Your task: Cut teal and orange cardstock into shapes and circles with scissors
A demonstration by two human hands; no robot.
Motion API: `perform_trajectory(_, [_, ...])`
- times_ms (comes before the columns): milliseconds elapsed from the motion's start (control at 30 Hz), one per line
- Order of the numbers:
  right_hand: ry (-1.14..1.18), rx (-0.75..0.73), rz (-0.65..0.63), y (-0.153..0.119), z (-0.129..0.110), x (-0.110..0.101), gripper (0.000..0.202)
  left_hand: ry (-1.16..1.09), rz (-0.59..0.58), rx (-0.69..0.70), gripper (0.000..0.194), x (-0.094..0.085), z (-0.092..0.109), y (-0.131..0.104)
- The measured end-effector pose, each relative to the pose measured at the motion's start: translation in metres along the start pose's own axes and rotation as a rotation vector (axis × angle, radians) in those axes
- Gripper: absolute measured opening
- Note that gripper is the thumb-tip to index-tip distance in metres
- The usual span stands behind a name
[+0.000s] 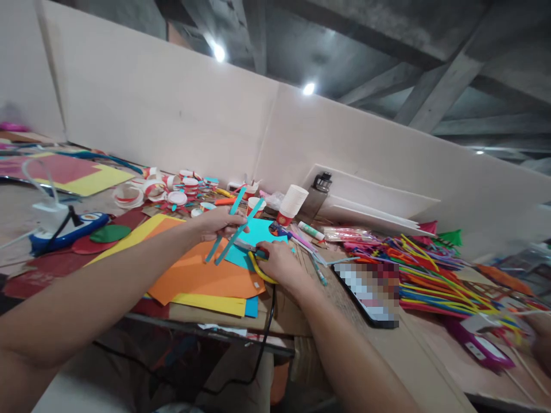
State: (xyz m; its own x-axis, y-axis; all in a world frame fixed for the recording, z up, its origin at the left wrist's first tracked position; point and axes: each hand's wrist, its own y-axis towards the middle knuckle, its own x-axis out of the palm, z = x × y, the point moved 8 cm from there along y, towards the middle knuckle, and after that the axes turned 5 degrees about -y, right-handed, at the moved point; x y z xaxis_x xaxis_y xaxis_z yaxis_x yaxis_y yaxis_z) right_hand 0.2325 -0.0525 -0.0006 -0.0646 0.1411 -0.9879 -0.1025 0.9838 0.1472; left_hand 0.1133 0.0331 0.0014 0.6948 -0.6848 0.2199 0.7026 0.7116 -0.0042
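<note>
Two narrow turquoise paper strips (236, 229) are pinched in my left hand (221, 222), standing out above and below the fingers. Just to the right, my right hand (278, 261) grips a pair of scissors (253, 263) with a yellow handle, its blades pointing toward the strips. Whether the blades touch a strip, I cannot tell. Below both hands lies a turquoise paper sheet (260, 232) with a cut-out edge. Orange paper (202, 275) and yellow paper (210, 304) are stacked nearer to me.
Behind are a stack of paper cups (293, 203) and several cut cups (176, 195). A phone (368, 295) and colourful pipe cleaners (434, 275) lie to the right. A blue power strip (69, 229) is at left, a black cable (267, 327) crosses the table edge. Another person's hand (540, 330) shows at far right.
</note>
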Motion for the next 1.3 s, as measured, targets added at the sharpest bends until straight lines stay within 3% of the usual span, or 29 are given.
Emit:
perform_trajectory(100, [0.009,0.008,0.031,0.0,-0.001,-0.008,0.026,-0.033,0.004,0.0,0.019,0.004,0.0,-0.001])
perform_trajectory(167, [0.151,0.034,0.111,0.001,0.0,-0.018,0.025,-0.051,-0.006,0.007,0.019,0.01,0.0,-0.002])
perform_trajectory(333, [1.0,0.07,0.315,0.004,0.009,-0.032,0.034,-0.07,-0.057,-0.01,0.019,0.032,-0.008,-0.008])
perform_trajectory(533, [1.283,0.168,0.332,0.006,0.018,-0.02,0.027,-0.072,-0.117,-0.041,0.023,0.052,-0.017,-0.012])
perform_trajectory(700, [1.576,0.215,0.285,0.01,0.024,-0.011,0.03,-0.24,-0.034,0.018,0.028,0.038,-0.008,-0.009])
perform_trajectory(900, [1.591,0.188,0.221,0.012,0.018,-0.01,0.032,-0.163,0.031,-0.012,0.023,0.029,-0.02,-0.003])
perform_trajectory(1133, [1.429,0.223,0.315,0.011,0.021,-0.011,0.029,-0.223,-0.16,-0.066,0.031,0.057,-0.028,-0.011])
perform_trajectory(1300, [1.351,0.245,0.341,0.01,0.024,-0.011,0.027,-0.111,-0.134,-0.002,0.037,0.053,-0.03,-0.01])
